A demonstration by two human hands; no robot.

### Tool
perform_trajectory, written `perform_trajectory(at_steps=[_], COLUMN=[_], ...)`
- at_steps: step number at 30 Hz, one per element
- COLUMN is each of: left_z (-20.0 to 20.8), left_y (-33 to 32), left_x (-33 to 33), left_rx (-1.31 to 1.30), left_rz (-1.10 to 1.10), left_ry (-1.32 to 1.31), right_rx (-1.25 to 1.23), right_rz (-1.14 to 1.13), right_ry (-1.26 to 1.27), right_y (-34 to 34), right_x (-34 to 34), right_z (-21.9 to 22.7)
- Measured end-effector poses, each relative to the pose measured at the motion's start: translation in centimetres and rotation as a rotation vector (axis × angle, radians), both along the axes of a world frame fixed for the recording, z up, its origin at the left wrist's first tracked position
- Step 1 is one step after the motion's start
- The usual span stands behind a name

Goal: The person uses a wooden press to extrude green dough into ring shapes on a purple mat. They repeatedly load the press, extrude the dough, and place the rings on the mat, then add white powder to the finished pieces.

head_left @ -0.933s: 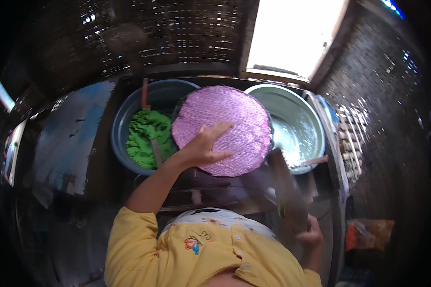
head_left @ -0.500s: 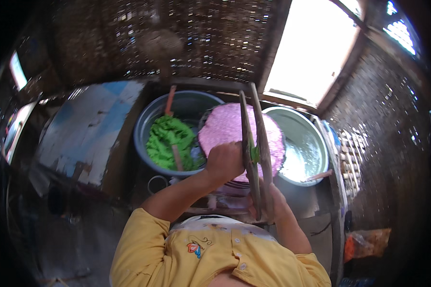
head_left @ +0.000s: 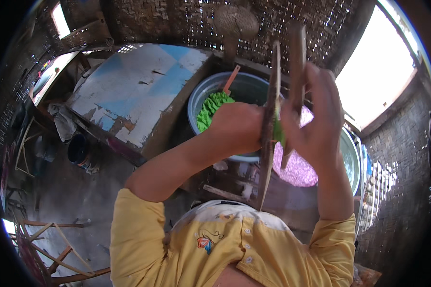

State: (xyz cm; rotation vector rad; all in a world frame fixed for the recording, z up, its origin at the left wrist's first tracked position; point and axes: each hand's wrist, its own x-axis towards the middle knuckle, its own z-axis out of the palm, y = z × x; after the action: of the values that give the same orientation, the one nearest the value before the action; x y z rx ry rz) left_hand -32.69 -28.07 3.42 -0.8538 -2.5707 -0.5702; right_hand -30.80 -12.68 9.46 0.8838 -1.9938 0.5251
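Two flat wooden boards, seen nearly edge-on, stand upright side by side in front of my chest. My left hand point(head_left: 237, 125) is closed at the outer face of the left board point(head_left: 271, 95), its fingertips hidden. My right hand point(head_left: 318, 117) holds the right board point(head_left: 297, 62), thumb on the near side and fingers stretched up behind. Between the boards shows a bit of bright green stuff point(head_left: 278, 132). Beneath them lies a round, mottled pink surface point(head_left: 297, 167), partly covered by the boards and my right hand.
A blue-grey basin point(head_left: 196, 103) holds a green, dough-like mass point(head_left: 209, 109) and a reddish stick point(head_left: 232, 79). Right of the pink surface is a pale green basin point(head_left: 353, 160). A worn white-and-blue tabletop point(head_left: 139, 86) stands left, and a dark bucket point(head_left: 79, 152) beyond it.
Both boards have risen toward me, with my hands. My right hand has moved up from their lower end to the right board's side. The view has swung left.
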Motion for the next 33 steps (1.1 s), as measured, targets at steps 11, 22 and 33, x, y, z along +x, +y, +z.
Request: perform_trajectory(at_steps=[11, 22, 33], left_z=[3.3, -2.1, -5.9], left_y=[-8.8, -18.9, -22.5], left_x=[3.6, -4.0, -9.4], left_rx=[-0.199, 1.265, 1.689], left_rz=[0.044, -0.377, -0.614], left_ry=[0.234, -0.633, 0.005], right_rx=[-0.102, -1.071, -0.489], right_rz=[0.411, 0.226, 0.527], right_ry=[-0.832, -0.183, -0.896], right_y=[-2.1, 0.3, -10.7], right_x=[-1.0, -4.1, -12.3], right_z=[4.1, 5.6, -15.1])
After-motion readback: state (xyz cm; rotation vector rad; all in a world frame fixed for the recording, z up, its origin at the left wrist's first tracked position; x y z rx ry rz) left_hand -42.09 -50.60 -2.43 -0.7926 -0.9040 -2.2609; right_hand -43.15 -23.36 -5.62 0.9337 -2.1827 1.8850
